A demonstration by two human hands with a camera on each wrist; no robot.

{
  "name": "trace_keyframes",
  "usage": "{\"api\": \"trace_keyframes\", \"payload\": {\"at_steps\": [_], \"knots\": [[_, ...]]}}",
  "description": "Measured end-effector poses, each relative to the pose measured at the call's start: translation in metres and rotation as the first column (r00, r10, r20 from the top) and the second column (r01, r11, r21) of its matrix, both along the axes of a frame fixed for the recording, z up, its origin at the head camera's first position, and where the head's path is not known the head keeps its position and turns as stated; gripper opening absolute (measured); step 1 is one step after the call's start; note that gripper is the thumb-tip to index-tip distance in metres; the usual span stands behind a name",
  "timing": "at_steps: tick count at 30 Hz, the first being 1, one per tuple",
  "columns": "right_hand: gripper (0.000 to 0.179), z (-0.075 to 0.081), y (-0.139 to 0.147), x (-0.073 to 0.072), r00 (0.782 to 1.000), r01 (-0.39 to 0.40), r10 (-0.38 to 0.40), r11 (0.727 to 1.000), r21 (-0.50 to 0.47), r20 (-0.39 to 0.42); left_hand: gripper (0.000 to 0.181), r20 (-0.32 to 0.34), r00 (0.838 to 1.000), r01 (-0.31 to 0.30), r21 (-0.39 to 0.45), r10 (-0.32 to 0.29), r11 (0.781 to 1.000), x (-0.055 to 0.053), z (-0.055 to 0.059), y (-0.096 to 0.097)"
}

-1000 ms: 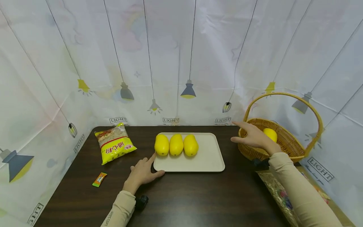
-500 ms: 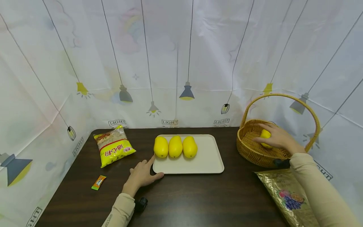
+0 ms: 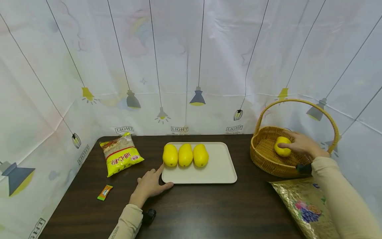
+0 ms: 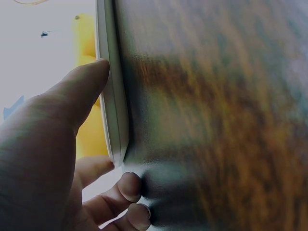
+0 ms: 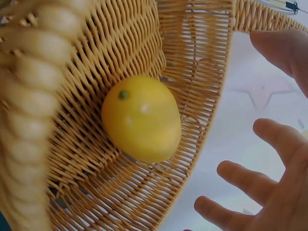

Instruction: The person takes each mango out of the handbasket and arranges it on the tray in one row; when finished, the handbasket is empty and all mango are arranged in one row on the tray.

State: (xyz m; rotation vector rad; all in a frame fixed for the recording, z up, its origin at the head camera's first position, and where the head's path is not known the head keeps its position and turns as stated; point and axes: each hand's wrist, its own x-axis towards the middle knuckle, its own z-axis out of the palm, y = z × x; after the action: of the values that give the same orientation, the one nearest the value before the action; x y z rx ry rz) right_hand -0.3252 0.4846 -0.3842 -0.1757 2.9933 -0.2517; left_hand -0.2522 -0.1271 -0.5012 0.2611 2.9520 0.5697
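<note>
Three yellow mango-shaped fruits (image 3: 185, 155) lie side by side on the left half of a cream tray (image 3: 219, 166). My left hand (image 3: 149, 186) rests at the tray's near left corner. Its thumb and index finger touch the rim, also seen in the left wrist view. Inside a wicker basket (image 3: 262, 162) at the right lies another yellow fruit (image 5: 142, 119). Over the basket, my right hand (image 3: 302, 144) reaches beside this fruit, with spread fingers (image 5: 245, 180) and thumb apart in the right wrist view. I see no grip on the fruit.
At the back left lies a yellow pasta bag (image 3: 122, 154), with a small orange-green packet (image 3: 105, 192) nearer. A gold bag (image 3: 304, 205) printed with fruit lies in front of the basket, partly under my right sleeve. The basket's tall handle (image 3: 298, 100) arches above it.
My right hand has moved rightward from the basket's left rim to the fruit inside. The gold bag shows more now. My left hand has kept its place at the tray.
</note>
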Motion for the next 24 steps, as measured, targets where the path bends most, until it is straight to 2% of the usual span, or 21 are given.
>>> {"api": "trace_keyframes", "payload": {"at_steps": [7, 12, 16, 24], "knots": [[0.098, 0.007, 0.006, -0.005, 0.999, 0.012, -0.012, 1.000, 0.000, 0.032, 0.095, -0.008, 1.000, -0.004, 0.000, 0.004, 1.000, 0.000, -0.001, 0.000], [0.097, 0.005, 0.011, -0.011, 0.999, 0.008, -0.006, 0.999, -0.048, 0.034, 0.095, -0.004, 1.000, -0.007, 0.004, 0.007, 1.000, 0.000, -0.001, 0.000], [0.099, 0.000, 0.016, -0.016, 0.997, 0.029, -0.022, 0.994, -0.102, 0.072, 0.095, -0.001, 1.000, -0.012, -0.005, 0.012, 1.000, 0.000, -0.001, 0.000], [0.097, -0.006, 0.023, -0.025, 0.995, 0.037, -0.030, 0.997, -0.071, 0.095, 0.096, 0.008, 1.000, -0.017, -0.007, 0.017, 1.000, 0.000, -0.001, -0.001]]}}
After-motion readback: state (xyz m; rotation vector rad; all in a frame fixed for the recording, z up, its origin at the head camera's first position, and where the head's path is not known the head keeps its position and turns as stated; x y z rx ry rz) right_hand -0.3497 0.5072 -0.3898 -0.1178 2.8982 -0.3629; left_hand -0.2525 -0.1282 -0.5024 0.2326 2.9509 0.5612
